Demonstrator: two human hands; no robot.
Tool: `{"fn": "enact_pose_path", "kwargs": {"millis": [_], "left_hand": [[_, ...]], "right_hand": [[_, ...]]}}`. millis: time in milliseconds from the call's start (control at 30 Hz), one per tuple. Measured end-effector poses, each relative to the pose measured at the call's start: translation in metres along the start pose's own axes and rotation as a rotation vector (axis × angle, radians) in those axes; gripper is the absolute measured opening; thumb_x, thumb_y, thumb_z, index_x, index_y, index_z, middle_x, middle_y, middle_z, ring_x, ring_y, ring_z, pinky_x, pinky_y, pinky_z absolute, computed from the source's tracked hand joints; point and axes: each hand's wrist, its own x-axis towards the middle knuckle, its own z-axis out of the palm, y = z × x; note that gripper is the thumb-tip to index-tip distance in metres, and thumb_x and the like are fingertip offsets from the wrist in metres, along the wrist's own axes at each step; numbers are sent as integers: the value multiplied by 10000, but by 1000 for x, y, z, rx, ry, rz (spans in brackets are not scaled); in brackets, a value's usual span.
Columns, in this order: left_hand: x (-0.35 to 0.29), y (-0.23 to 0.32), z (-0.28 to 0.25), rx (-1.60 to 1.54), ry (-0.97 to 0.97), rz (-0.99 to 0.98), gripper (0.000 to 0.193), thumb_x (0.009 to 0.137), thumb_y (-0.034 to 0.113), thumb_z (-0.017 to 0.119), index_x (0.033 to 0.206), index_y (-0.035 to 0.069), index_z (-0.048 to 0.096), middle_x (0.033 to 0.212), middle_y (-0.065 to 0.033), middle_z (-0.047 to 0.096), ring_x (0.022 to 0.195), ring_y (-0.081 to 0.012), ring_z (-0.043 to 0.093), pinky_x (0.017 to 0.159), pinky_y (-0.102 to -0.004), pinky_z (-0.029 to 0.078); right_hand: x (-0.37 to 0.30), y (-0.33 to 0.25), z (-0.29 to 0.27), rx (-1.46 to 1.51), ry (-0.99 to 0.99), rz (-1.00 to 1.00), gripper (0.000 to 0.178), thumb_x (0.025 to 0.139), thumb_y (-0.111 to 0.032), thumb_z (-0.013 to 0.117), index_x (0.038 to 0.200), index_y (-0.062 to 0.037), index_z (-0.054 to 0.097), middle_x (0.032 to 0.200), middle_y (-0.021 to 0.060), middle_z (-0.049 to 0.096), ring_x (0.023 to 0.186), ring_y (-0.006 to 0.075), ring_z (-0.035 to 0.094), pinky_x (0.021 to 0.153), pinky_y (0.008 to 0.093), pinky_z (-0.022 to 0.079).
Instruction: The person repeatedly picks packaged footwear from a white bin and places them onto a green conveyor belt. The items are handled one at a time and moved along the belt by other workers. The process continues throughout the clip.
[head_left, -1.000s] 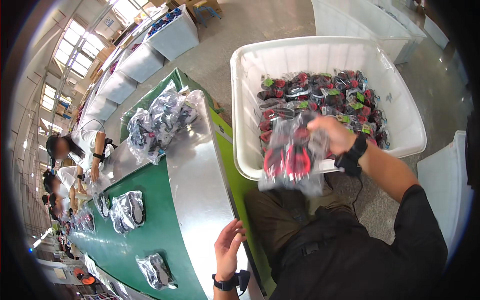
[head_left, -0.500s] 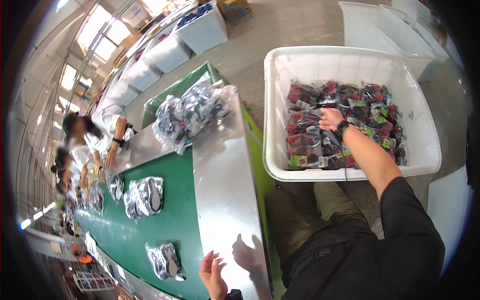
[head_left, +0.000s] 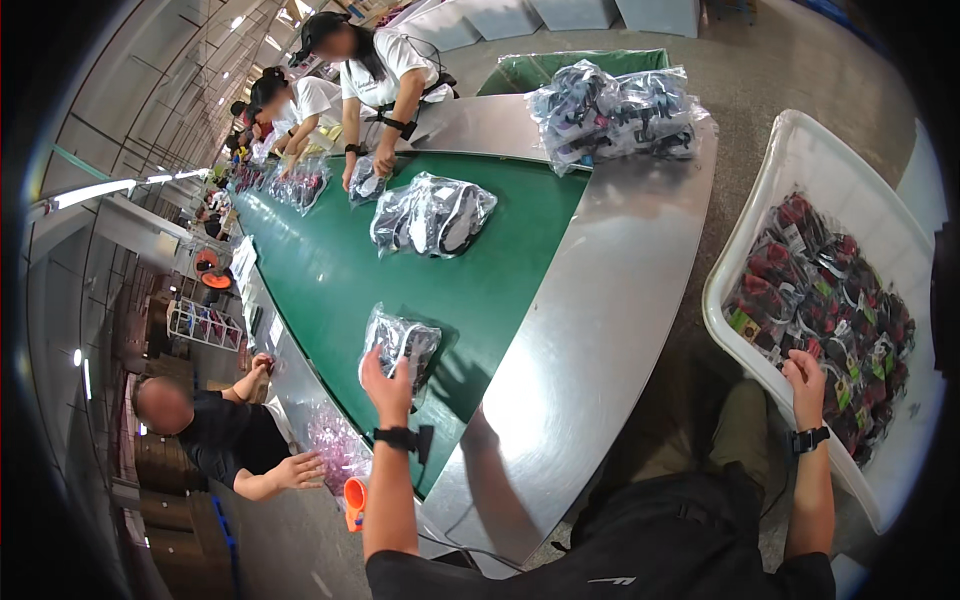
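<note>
My left hand [head_left: 388,388] reaches over the green belt, its fingers apart at the near edge of a clear plastic bag [head_left: 400,342] holding grey and black items. Whether the fingertips touch the bag I cannot tell. Farther up the belt lies a larger clear bag [head_left: 432,216] of black and white items that look like footwear. My right hand [head_left: 803,388] is at the near rim of the white bin [head_left: 742,262], fingers loosely curled and parted, nothing visible in them. Red and black bagged items with green tags [head_left: 825,315] fill the bin's bottom.
A metal table edge [head_left: 600,290] borders the green belt [head_left: 300,250]. Bagged goods [head_left: 615,115] are heaped at its far corner before a green container [head_left: 520,70]. Co-workers [head_left: 385,75] handle bags at the far side; another person [head_left: 235,430] stands left, near an orange tape dispenser [head_left: 355,500].
My view has swung left toward the belt. My left hand has moved from the metal edge to the nearest bag; my right hand has drawn back from the bagged items to the bin's rim.
</note>
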Motion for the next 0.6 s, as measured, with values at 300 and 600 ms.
{"fn": "enact_pose_path", "kwargs": {"millis": [300,600], "left_hand": [[61,-72,13,-413,-407,-621,723,882,305,813,1424,-78,527,1279,-228,658,1160,-325,646,979,-389,511],[-55,68,29,-739,-142,-377,855,849,64,819,1556,-25,347,1340,-137,528,1005,-223,642,798,-307,557]], "right_hand": [[5,10,12,-111,81,-25,192,990,-111,657,1130,18,687,954,17,693,821,85,633,756,256,518],[0,3,14,-120,80,-50,204,988,-124,671,1135,16,681,977,13,697,867,84,626,802,253,506]]}}
